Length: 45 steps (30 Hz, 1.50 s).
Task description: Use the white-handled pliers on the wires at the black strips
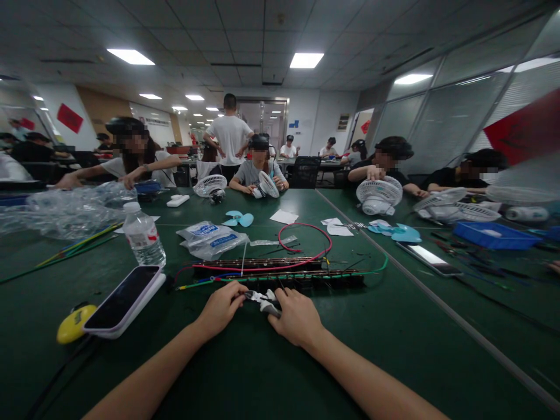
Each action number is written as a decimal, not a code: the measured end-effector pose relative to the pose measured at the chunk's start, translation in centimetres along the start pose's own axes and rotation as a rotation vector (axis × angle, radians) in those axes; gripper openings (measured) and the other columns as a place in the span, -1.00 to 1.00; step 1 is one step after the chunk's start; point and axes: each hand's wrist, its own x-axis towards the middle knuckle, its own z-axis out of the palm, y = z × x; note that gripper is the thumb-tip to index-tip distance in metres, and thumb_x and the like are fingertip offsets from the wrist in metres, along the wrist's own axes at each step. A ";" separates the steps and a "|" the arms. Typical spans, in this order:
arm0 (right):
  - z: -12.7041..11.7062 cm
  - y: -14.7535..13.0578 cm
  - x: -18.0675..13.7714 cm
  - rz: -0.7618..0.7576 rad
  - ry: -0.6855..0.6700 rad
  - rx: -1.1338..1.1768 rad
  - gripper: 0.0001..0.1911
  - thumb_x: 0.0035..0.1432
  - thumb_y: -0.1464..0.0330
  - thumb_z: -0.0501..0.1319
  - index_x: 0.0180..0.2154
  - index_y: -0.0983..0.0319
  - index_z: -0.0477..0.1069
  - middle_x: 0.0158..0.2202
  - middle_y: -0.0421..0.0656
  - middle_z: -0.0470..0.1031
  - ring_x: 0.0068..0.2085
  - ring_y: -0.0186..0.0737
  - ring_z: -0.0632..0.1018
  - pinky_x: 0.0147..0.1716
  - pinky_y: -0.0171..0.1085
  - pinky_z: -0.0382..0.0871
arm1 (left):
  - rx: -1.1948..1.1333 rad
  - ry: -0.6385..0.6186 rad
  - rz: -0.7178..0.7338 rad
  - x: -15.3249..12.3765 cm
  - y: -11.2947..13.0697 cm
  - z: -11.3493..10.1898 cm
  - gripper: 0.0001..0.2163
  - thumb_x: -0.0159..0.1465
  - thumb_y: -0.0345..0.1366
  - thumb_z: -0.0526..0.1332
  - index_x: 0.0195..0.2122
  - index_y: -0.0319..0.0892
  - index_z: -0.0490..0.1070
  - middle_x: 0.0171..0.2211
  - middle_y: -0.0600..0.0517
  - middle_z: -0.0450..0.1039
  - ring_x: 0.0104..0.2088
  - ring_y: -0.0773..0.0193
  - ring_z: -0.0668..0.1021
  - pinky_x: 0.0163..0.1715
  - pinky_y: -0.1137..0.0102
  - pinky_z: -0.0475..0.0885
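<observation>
My left hand and my right hand meet low on the green table, both closed on a small grey-white tool held between them. Just beyond my fingers lie two long dark terminal strips with red, green and blue wires running along them. The red wire loops up behind the strips. What the tool's tip touches is hidden by my fingers.
A phone in a white case and a yellow tape measure lie at left, near a water bottle and plastic bags. Another phone and a blue tray are at right. Several people work on white fans across the table.
</observation>
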 end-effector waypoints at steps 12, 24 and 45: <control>0.2 0.0 -0.1 -0.007 0.007 -0.011 -0.64 0.08 0.18 0.15 -0.13 0.24 0.34 -0.17 -0.03 0.44 -0.17 -0.08 0.43 -0.23 -0.20 0.23 | -0.011 -0.004 -0.009 -0.1 0.1 -0.1 -0.84 0.26 -0.40 0.06 -0.23 -0.17 0.42 -0.39 0.04 0.43 -0.39 0.24 0.50 -0.32 0.40 0.34; 1.3 0.7 -0.2 -0.084 0.165 -0.011 -0.72 0.01 0.23 0.23 -0.23 0.23 0.34 -0.20 -0.06 0.38 -0.20 -0.10 0.34 -0.26 -0.20 0.16 | -0.109 0.029 -0.018 -0.1 -0.2 0.2 -0.84 0.28 -0.35 0.04 -0.23 -0.18 0.40 -0.39 0.03 0.41 -0.42 0.26 0.50 -0.41 0.42 0.38; 1.5 0.7 -0.1 -0.079 0.170 -0.021 -0.71 0.01 0.21 0.24 -0.25 0.24 0.33 -0.19 -0.06 0.37 -0.17 -0.08 0.34 -0.20 -0.18 0.16 | -0.140 0.016 -0.039 -0.2 -0.6 0.3 -0.84 0.27 -0.35 0.05 -0.22 -0.18 0.41 -0.42 0.03 0.43 -0.47 0.26 0.49 -0.45 0.42 0.37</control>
